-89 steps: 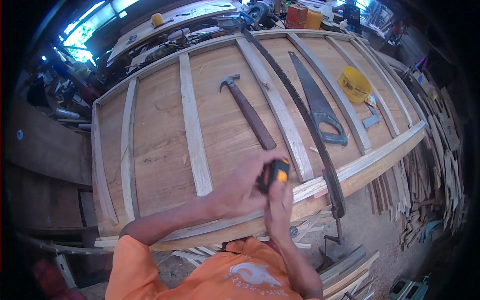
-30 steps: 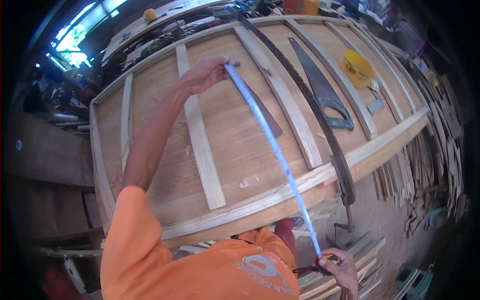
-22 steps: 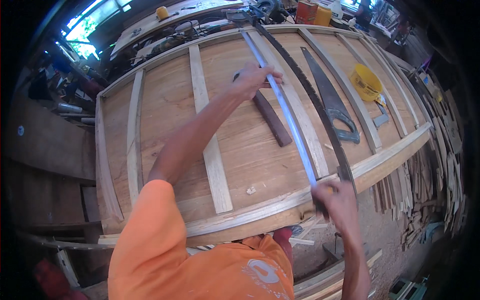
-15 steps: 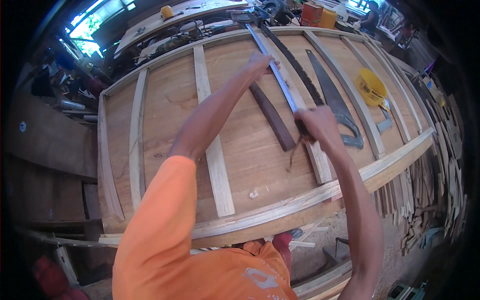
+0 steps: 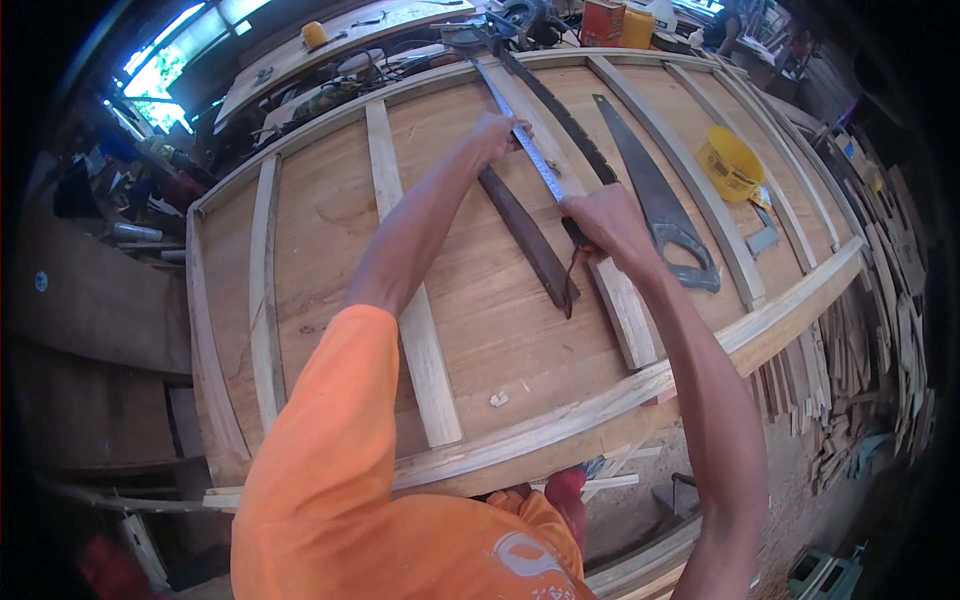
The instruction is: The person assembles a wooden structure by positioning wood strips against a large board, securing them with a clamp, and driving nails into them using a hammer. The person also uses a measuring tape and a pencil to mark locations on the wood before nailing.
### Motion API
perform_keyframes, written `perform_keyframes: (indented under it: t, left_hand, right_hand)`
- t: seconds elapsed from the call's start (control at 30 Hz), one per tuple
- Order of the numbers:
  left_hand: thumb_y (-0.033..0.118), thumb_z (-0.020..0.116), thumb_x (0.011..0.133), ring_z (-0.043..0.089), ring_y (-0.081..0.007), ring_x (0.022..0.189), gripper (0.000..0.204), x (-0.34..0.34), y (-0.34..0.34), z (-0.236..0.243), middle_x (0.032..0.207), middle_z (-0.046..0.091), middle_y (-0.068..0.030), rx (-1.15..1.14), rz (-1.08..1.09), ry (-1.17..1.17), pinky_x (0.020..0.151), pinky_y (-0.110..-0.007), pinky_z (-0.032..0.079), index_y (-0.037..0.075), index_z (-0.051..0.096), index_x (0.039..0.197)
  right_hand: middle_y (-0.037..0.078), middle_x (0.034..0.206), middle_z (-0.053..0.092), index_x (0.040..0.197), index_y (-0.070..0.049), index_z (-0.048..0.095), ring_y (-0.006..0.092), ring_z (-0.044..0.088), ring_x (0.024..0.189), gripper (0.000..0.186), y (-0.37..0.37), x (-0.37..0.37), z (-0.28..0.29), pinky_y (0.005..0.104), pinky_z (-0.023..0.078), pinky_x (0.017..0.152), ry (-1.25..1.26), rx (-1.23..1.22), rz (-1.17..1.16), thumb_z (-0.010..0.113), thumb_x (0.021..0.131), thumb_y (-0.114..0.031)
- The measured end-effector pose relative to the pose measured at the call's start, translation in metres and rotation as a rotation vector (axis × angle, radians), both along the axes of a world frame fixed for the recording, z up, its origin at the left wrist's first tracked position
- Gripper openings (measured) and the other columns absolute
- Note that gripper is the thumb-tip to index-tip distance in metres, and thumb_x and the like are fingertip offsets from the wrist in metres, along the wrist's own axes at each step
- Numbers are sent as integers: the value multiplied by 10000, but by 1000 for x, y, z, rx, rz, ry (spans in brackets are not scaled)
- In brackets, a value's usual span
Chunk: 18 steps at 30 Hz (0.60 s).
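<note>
My right hand [image 5: 605, 222] is closed on the black tape measure [image 5: 576, 236], with a cord dangling from it. Its pale blade [image 5: 542, 160] stretches along a wooden slat [image 5: 625, 320] to the far rim of the framed plywood panel [image 5: 320, 300]. My left hand [image 5: 495, 138] grips the blade partway along. Beneath it lies a hammer, its dark handle [image 5: 520, 230] showing and its head hidden. Right of the blade are a long dark toothed bar clamp [image 5: 555, 110], partly behind my right arm, a handsaw [image 5: 650, 190] and a yellow tub [image 5: 730, 160].
Several more slats [image 5: 415, 360] cross the panel. Beyond it stand a cluttered bench [image 5: 280, 75], a red box [image 5: 600, 28] and a yellow container [image 5: 638, 30]. Another person [image 5: 725, 30] is at the back right. Piled boards [image 5: 860, 350] line the right; plywood sheets [image 5: 100, 310] the left.
Both hands have moved up the panel since earlier, the right from the near edge to mid-slat. The tape, earlier held across diagonally, lies along the slat. Lately the hands shifted slightly left.
</note>
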<state>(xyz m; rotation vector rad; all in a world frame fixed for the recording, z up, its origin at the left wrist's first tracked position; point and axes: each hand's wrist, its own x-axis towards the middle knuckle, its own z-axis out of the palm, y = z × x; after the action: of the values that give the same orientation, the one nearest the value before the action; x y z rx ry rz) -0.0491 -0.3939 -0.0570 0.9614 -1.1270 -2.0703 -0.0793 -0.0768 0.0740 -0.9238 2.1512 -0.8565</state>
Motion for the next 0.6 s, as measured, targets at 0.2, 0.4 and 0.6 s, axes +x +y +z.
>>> perform_keyframes:
  t: [0.2, 0.4, 0.6]
  left_hand:
    - [156, 711, 1040, 724, -256, 925, 160, 9, 25, -24, 1020, 730, -134, -11, -112, -28, 891, -400, 628, 7, 716, 1097]
    - [152, 678, 1072, 716, -241, 1030, 248, 39, 23, -23, 1128, 736, -149, -137, -310, -97, 937, -355, 620, -61, 686, 1198]
    - [112, 666, 1075, 730, -230, 1072, 295, 49, 81, -15, 1179, 733, -152, -252, -313, -154, 952, -315, 630, -96, 638, 1281]
  right_hand:
    - [254, 653, 684, 872, 95, 740, 432, 734, 657, 400, 146, 50, 15, 466, 603, 686, 435, -23, 45, 730, 917, -302]
    - [241, 886, 731, 983, 39, 745, 416, 729, 832, 214, 333, 120, 3, 457, 564, 768, 298, 41, -267, 763, 911, -162]
    - [211, 911, 733, 1010, 51, 750, 373, 720, 822, 187, 379, 117, -33, 424, 553, 769, 340, 56, -495, 769, 892, -93]
